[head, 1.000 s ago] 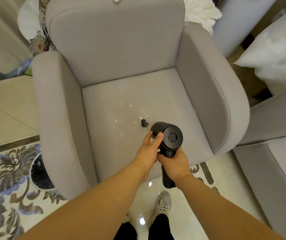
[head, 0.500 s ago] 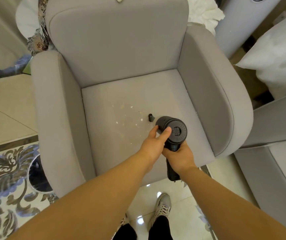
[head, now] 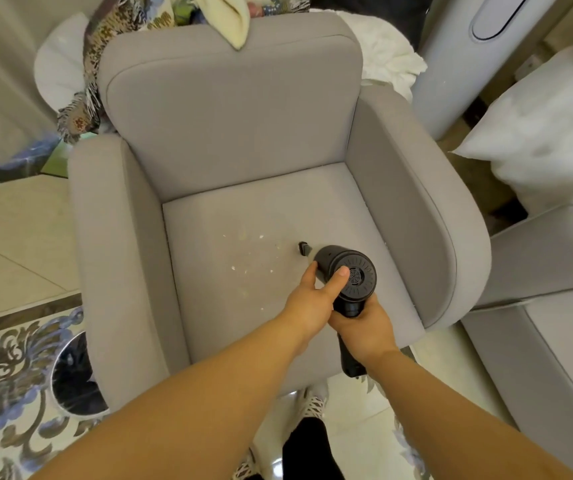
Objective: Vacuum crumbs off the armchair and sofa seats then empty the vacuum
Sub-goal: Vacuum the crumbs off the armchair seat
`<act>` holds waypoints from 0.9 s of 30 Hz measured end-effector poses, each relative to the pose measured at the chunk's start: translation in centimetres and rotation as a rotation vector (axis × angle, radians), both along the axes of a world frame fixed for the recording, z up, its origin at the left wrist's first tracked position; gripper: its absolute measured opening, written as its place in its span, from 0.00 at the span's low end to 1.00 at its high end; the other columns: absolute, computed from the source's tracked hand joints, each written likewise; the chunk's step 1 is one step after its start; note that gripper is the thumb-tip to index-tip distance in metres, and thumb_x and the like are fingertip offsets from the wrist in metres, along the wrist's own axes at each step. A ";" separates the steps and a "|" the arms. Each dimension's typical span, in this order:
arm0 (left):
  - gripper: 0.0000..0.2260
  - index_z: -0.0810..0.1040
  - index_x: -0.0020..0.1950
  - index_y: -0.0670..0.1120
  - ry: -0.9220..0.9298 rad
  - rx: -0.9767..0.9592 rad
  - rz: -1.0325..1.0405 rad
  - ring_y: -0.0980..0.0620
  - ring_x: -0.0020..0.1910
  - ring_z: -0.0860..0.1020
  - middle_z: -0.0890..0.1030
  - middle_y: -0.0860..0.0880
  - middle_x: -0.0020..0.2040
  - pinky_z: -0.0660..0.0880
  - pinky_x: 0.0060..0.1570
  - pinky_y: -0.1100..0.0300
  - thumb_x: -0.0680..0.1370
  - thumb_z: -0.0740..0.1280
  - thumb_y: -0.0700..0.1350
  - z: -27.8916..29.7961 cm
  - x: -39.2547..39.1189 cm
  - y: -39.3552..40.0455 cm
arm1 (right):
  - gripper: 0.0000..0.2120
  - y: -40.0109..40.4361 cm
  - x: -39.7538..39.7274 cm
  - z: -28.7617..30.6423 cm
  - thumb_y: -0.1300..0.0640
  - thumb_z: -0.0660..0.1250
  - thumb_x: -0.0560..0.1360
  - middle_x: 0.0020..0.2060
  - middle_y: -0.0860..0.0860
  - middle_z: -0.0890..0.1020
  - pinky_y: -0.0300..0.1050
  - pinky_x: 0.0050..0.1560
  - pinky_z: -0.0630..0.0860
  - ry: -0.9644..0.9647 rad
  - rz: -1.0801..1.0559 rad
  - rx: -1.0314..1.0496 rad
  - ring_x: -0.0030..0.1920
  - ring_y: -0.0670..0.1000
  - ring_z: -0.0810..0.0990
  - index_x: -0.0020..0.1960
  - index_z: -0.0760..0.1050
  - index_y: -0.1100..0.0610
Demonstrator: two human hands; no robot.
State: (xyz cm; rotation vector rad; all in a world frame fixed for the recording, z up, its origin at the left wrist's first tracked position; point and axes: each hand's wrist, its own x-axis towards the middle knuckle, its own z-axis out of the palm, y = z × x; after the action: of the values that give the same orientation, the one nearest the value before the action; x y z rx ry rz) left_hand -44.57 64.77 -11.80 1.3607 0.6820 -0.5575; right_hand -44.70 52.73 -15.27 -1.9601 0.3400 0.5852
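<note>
Black handheld plastic vacuum (head: 345, 271), seemingly light and rigid, hovers above the grey fabric armchair seat (head: 330, 209) near pale crumbs (head: 243, 268); our right hand (head: 361, 327) grips its handle, our left hand (head: 313, 296) steadying its barrel.

A grey fabric armchair (head: 236, 109) stands on a pale tiled floor (head: 11, 244) with an ornate floral inlay (head: 11, 375) beside its left arm. Pale crumbs (head: 243, 258) lie scattered over the middle of its seat cushion (head: 215, 306). A cream cloth (head: 233, 22) hangs over the top of the backrest.
</note>
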 end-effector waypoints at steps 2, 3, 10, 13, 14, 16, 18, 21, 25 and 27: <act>0.35 0.53 0.77 0.58 -0.005 0.020 -0.010 0.46 0.66 0.72 0.72 0.48 0.69 0.66 0.68 0.48 0.74 0.63 0.64 -0.3 1.6 -0.3 | 0.24 -0.4 1.7 -0.5 0.59 0.75 0.70 0.46 0.43 0.82 0.37 0.42 0.73 -0.012 0.006 -0.016 0.46 0.43 0.80 0.62 0.71 0.47; 0.34 0.54 0.76 0.58 -0.005 0.030 -0.012 0.46 0.66 0.72 0.72 0.48 0.69 0.66 0.68 0.49 0.74 0.63 0.64 -0.6 2.3 -0.4 | 0.24 -0.5 2.5 -0.8 0.59 0.74 0.70 0.46 0.44 0.82 0.37 0.42 0.73 -0.014 0.011 -0.019 0.46 0.44 0.80 0.63 0.71 0.48; 0.31 0.56 0.76 0.57 0.024 0.087 0.011 0.47 0.64 0.74 0.75 0.48 0.66 0.68 0.65 0.53 0.75 0.62 0.63 -2.2 4.7 -0.6 | 0.23 -0.6 5.9 -2.5 0.58 0.74 0.70 0.46 0.44 0.82 0.36 0.40 0.72 0.051 0.090 -0.041 0.45 0.43 0.79 0.61 0.72 0.46; 0.33 0.55 0.76 0.57 0.033 0.094 0.013 0.48 0.64 0.73 0.74 0.49 0.66 0.67 0.63 0.54 0.74 0.63 0.63 -1.5 4.2 -0.9 | 0.22 -1.3 5.5 -1.9 0.59 0.73 0.68 0.44 0.44 0.82 0.38 0.41 0.73 0.082 0.106 -0.047 0.45 0.46 0.80 0.59 0.72 0.46; 0.33 0.55 0.76 0.56 0.041 0.094 0.019 0.48 0.65 0.73 0.74 0.49 0.67 0.67 0.64 0.54 0.74 0.63 0.63 -1.3 3.9 -1.0 | 0.22 -1.4 5.4 -1.7 0.60 0.73 0.68 0.44 0.44 0.82 0.39 0.41 0.74 0.093 0.116 -0.046 0.45 0.47 0.80 0.58 0.73 0.46; 0.33 0.55 0.76 0.56 0.053 0.094 0.044 0.48 0.65 0.72 0.73 0.48 0.67 0.67 0.67 0.52 0.75 0.63 0.62 -0.8 3.5 -1.1 | 0.22 -1.4 5.2 -1.2 0.60 0.73 0.68 0.44 0.45 0.82 0.42 0.44 0.76 0.116 0.143 -0.038 0.46 0.48 0.80 0.59 0.73 0.46; 0.34 0.55 0.76 0.55 0.061 0.098 0.071 0.47 0.66 0.72 0.73 0.47 0.68 0.66 0.68 0.50 0.75 0.64 0.62 -0.2 3.3 -1.1 | 0.23 -1.3 5.2 -0.6 0.60 0.73 0.68 0.45 0.47 0.82 0.45 0.46 0.78 0.147 0.171 -0.026 0.46 0.50 0.81 0.59 0.73 0.46; 0.35 0.55 0.76 0.54 0.068 0.107 0.098 0.47 0.66 0.72 0.73 0.46 0.68 0.66 0.68 0.50 0.74 0.65 0.62 0.4 3.0 -0.8 | 0.22 -1.1 5.3 0.0 0.61 0.72 0.68 0.43 0.48 0.82 0.46 0.44 0.77 0.178 0.213 -0.010 0.44 0.51 0.81 0.59 0.73 0.47; 0.35 0.56 0.76 0.54 0.063 0.117 0.100 0.48 0.66 0.73 0.74 0.47 0.67 0.66 0.68 0.50 0.74 0.66 0.62 0.6 3.0 -0.1 | 0.22 -0.9 5.6 0.3 0.61 0.72 0.67 0.42 0.47 0.82 0.41 0.40 0.74 0.161 0.238 -0.022 0.42 0.49 0.80 0.57 0.73 0.45; 0.35 0.56 0.76 0.54 0.045 0.109 0.085 0.49 0.66 0.72 0.74 0.48 0.68 0.66 0.68 0.52 0.74 0.65 0.61 0.6 3.5 0.1 | 0.21 -0.7 6.1 0.4 0.60 0.72 0.68 0.41 0.45 0.82 0.38 0.37 0.72 0.124 0.221 -0.041 0.41 0.47 0.80 0.56 0.72 0.44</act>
State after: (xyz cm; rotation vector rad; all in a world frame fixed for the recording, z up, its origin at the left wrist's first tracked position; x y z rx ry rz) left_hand -41.03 64.90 -11.19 1.4168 0.8128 -0.4905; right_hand -38.64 52.02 -14.91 -2.0203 0.2148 0.8501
